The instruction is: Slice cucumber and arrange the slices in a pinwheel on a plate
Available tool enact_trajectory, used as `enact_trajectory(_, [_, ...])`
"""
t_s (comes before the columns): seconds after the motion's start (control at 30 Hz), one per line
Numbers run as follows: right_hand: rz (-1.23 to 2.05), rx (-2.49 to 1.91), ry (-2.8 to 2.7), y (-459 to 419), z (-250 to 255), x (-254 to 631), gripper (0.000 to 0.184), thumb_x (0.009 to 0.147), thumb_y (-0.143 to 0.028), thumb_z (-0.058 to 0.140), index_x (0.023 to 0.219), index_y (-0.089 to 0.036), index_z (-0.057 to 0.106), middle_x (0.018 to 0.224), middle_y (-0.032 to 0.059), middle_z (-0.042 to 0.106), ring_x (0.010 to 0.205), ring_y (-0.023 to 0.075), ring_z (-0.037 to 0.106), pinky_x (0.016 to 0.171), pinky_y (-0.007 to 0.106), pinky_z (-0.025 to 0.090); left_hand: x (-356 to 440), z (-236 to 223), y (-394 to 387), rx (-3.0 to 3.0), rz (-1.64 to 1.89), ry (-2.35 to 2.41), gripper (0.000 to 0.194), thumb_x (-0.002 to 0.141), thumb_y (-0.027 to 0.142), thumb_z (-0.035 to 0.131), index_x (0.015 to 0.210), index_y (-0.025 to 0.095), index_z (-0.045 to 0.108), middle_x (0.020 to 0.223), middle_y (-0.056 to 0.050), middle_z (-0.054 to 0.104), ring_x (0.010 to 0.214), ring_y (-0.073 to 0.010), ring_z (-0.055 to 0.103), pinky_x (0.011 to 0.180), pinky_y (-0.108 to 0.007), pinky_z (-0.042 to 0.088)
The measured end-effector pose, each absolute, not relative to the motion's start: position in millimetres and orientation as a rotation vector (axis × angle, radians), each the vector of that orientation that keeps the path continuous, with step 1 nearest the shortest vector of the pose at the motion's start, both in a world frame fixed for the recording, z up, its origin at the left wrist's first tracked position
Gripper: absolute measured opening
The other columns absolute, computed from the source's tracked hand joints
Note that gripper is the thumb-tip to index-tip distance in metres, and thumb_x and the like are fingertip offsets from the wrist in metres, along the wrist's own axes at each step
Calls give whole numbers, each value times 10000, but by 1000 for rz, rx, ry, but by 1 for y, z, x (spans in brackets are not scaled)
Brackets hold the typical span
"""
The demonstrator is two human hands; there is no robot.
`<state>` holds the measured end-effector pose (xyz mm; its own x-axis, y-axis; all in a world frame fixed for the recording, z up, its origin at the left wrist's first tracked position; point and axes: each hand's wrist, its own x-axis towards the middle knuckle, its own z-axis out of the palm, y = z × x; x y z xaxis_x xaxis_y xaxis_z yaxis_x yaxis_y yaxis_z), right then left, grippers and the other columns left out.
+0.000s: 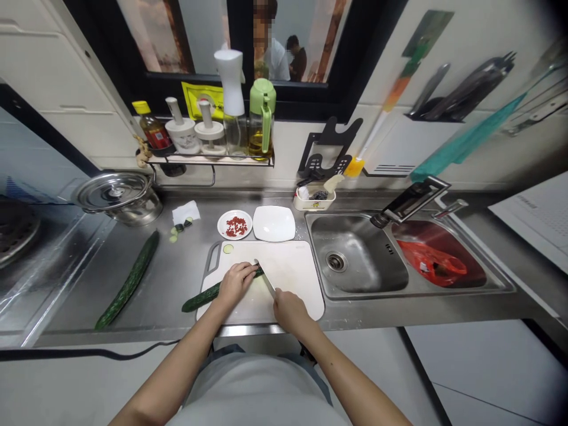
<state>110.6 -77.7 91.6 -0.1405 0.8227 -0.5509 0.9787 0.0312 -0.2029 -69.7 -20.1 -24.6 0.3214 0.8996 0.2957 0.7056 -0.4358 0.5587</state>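
Note:
A dark green cucumber [202, 299] lies slantwise across the white cutting board [302, 278], its left end sticking out past the board's edge. My left hand [237, 283] is closed over the cucumber near its right end. In my right hand [290, 310] is the handle of a kitchen knife [267, 279], whose blade meets the cucumber just right of my left fingers. One pale cucumber slice [228, 249] rests at the board's upper left corner. Behind the board stand a plate of small red pieces [236, 225] and a bare white plate [274, 222].
Another whole cucumber [128, 281] lies on the steel counter to the left. Cucumber scraps [178, 228] sit by a white tissue [186, 211], near a lidded pot [119, 195]. At right is a double sink [359, 254] with a red plastic bag [432, 263]. Bottles [261, 121] line a wall rack.

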Motion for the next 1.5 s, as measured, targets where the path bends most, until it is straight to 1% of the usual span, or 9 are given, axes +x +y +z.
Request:
enact_trajectory(0.17, [-785,1844,2040,-78,90,111,324,903,-112,357,1140,-98,578,1033,170,675,1007,246,633,786,307,438,-70,-26,-20,2260,825,1437,249,916,282,511,1091,261,686,1016,-43,671,949,-177,594,846,-318,491])
enact_trajectory(0.43, [-759,1873,2075,-68,80,104,339,906,-102,327,1123,-100,587,1000,175,680,1001,242,636,783,305,440,-70,-25,-20,2258,812,1438,254,914,270,510,1100,267,683,1022,-40,670,943,-178,591,840,-316,486])
enact_trajectory(0.77, [-766,1836,2038,-77,87,110,332,904,-105,342,1135,-98,580,1018,163,679,1001,246,641,775,297,442,-69,-23,-20,2225,794,1450,251,919,282,506,1094,257,685,1030,-42,672,958,-182,586,857,-316,475])
enact_trajectory(1.07, [-734,1872,2085,-67,71,104,342,892,-92,329,1102,-108,598,993,171,683,987,242,646,772,300,446,-70,-24,-19,2217,783,1441,257,920,281,501,1101,264,683,1036,-40,670,954,-182,585,861,-321,474])
enact_trajectory(1.37, [-764,1834,2039,-76,83,110,330,899,-106,353,1136,-104,583,1010,172,682,1001,243,643,780,301,447,-70,-24,-18,2211,800,1440,250,918,286,504,1084,257,689,1023,-43,675,955,-182,591,859,-322,476])
enact_trajectory(1.5, [-758,1841,2052,-74,79,109,330,889,-95,356,1121,-101,590,1011,172,682,993,245,648,777,303,454,-70,-24,-18,2212,799,1432,253,920,284,501,1089,256,687,1024,-41,677,950,-179,595,857,-320,478])
